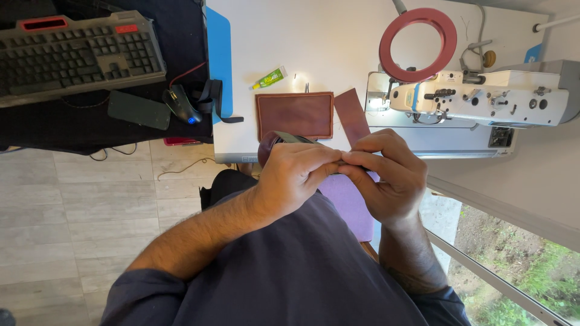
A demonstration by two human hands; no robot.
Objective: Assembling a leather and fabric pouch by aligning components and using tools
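My left hand (295, 175) and my right hand (386, 175) meet in front of my chest, both pinching a curled brown leather strip (273, 140) that loops out past my left knuckles. Fingertips of both hands press together on the piece between them. A brown stitched leather panel (295, 115) lies flat on the white table (338, 48) just beyond my hands. A narrow maroon leather strip (351, 115) lies beside it at the right. Part of the held piece is hidden by my fingers.
A white sewing machine (477, 99) stands at the right with a red ring (418, 43) behind it. A small glue tube (269, 78) lies on the table. At the left, a dark desk holds a keyboard (78, 57), a mouse (182, 104) and a dark phone (139, 110).
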